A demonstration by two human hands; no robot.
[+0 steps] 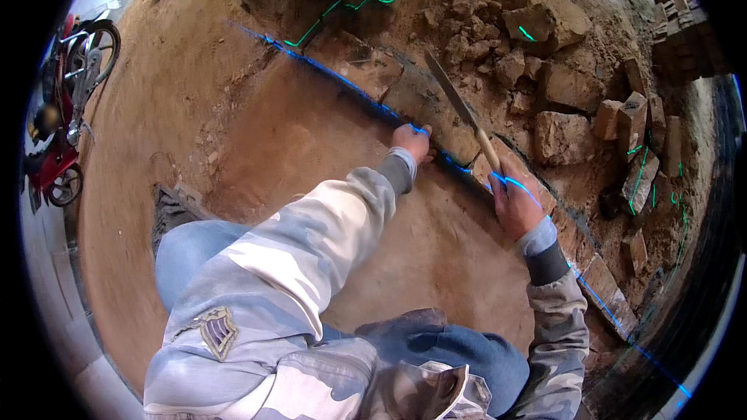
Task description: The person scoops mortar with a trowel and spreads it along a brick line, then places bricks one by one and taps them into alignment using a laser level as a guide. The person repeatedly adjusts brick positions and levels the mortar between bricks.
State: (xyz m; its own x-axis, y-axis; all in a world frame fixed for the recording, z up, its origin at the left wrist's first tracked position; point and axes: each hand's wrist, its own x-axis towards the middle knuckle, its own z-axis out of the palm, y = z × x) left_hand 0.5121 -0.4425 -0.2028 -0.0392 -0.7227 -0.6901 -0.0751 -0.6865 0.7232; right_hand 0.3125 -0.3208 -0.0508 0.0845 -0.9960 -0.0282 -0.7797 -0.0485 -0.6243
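My right hand (516,201) is closed around the wooden handle of a mason's knife (457,97), whose long flat blade points up and away to the left. The knife lies over a row of flat bricks or stones (416,97) running diagonally across the ground. At the near edge of that row is my left hand (412,142), fingers curled downward; what they hold, if anything, is hidden. A bright blue light line (342,82) follows this edge and crosses both hands.
Beyond the row lie rubble (475,39) and loose bricks (566,138), some marked by green light lines. Stacked bricks (685,31) stand at far right. A red motorbike (66,120) stands at far left. Bare brown earth (311,132) spreads before my knees.
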